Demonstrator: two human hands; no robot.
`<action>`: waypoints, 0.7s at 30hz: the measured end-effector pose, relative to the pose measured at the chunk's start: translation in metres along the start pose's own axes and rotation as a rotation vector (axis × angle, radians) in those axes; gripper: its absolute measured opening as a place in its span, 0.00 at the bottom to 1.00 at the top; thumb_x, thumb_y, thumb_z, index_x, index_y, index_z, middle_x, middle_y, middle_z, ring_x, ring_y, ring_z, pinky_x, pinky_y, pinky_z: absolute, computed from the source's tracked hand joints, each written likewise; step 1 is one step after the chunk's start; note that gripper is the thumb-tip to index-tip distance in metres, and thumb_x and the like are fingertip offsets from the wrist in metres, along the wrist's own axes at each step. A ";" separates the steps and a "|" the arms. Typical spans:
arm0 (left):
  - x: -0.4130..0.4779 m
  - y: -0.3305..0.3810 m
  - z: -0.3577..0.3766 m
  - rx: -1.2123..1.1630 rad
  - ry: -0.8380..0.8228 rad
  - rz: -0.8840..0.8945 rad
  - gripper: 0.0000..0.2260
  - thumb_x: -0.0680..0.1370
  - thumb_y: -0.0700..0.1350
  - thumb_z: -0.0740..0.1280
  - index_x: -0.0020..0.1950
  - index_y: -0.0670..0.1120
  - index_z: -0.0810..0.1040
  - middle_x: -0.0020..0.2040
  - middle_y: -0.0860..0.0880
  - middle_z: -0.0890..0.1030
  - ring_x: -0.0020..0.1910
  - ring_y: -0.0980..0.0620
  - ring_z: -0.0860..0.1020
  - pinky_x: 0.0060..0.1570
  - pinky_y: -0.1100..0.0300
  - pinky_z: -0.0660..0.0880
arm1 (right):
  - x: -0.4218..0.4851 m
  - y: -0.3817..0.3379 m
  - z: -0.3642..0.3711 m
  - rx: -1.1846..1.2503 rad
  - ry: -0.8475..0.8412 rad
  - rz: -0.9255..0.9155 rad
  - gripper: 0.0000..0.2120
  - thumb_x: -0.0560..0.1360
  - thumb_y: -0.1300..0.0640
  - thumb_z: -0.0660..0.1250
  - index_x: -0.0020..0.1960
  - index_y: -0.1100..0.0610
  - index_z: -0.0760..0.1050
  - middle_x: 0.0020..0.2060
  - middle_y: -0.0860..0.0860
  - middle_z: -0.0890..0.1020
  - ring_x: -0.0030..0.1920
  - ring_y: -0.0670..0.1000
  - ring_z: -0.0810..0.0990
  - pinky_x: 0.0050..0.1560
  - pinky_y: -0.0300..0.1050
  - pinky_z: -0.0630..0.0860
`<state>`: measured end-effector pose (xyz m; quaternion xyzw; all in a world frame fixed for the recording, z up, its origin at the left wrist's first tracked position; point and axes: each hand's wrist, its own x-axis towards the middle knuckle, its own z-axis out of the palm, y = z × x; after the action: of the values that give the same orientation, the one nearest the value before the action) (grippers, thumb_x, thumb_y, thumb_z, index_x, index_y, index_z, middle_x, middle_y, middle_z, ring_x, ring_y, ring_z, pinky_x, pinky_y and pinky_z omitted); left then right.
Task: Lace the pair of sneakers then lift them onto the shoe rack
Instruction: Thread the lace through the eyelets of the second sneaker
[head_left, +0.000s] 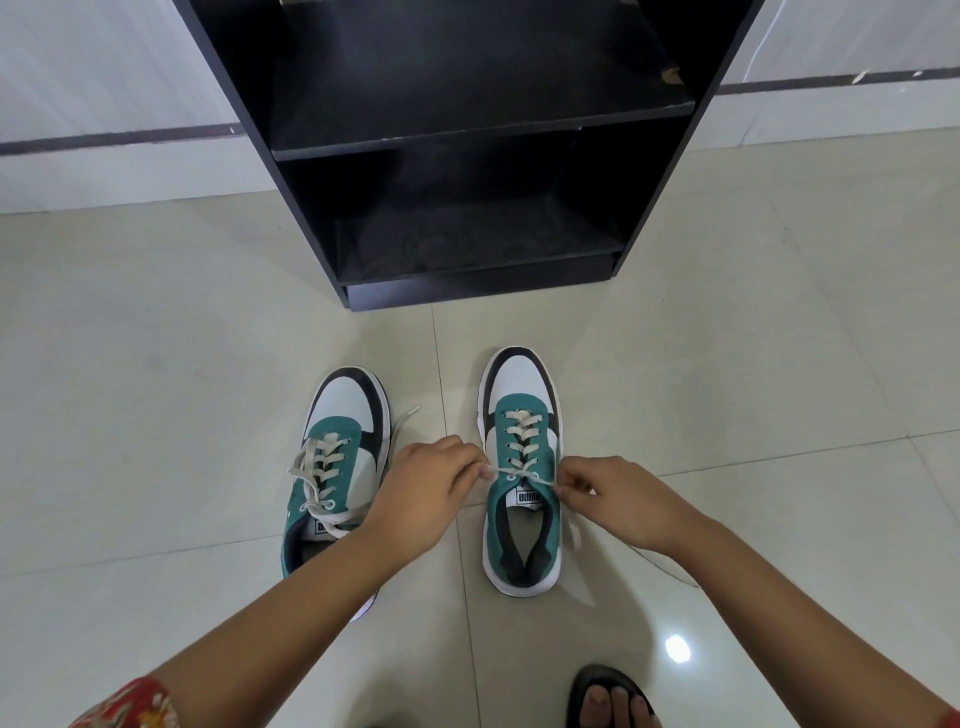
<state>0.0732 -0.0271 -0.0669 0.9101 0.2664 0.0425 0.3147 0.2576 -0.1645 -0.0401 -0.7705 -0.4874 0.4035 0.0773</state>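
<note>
Two shelves of the black shoe rack (467, 130) stand empty ahead of you on the tiled floor (156, 338), and its top runs out of frame, so you cannot tell how many more shelves there are. Between you and the rack the two sneakers sit side by side, toes toward it, a little apart. The right sneaker (522, 467) is threaded to its top eyelets; you appear to be drawing its lace (519, 474) snug. Your left hand (421, 493) pinches one lace end just beside the shoe's inner edge, and your right hand (618, 501) pinches the other at the outer edge, fingers pressed together on the cord, which runs taut across the tongue.

Next, by my reading, you need to cross the two ends and tie them without letting the tension go. The left sneaker (337, 467) also looks laced, yet its ends trail loose, one onto the floor, and your left forearm covers its heel. The rest of the right lace beyond your fingers is hard to make out.
</note>
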 end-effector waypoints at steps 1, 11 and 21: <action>-0.001 -0.002 0.001 -0.005 -0.005 -0.009 0.10 0.79 0.48 0.60 0.48 0.48 0.81 0.44 0.51 0.81 0.40 0.51 0.79 0.46 0.55 0.74 | -0.001 -0.001 0.001 -0.002 0.004 0.015 0.10 0.75 0.53 0.59 0.35 0.48 0.64 0.39 0.50 0.79 0.43 0.55 0.77 0.46 0.53 0.74; 0.005 0.007 -0.002 -0.612 -0.104 -0.290 0.11 0.80 0.38 0.57 0.43 0.46 0.77 0.45 0.50 0.73 0.41 0.51 0.76 0.47 0.62 0.74 | -0.003 -0.007 0.004 0.151 0.075 0.116 0.08 0.72 0.53 0.63 0.37 0.55 0.68 0.32 0.52 0.79 0.37 0.55 0.77 0.40 0.50 0.73; 0.010 0.039 -0.015 -0.982 -0.062 -0.342 0.13 0.82 0.44 0.52 0.43 0.41 0.71 0.41 0.53 0.83 0.27 0.56 0.73 0.34 0.70 0.71 | -0.001 -0.021 -0.007 0.690 0.146 -0.006 0.13 0.79 0.53 0.59 0.40 0.59 0.73 0.44 0.55 0.81 0.46 0.51 0.77 0.49 0.44 0.72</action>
<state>0.0952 -0.0392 -0.0325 0.5996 0.3503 0.0834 0.7147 0.2480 -0.1527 -0.0239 -0.7244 -0.3180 0.4879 0.3689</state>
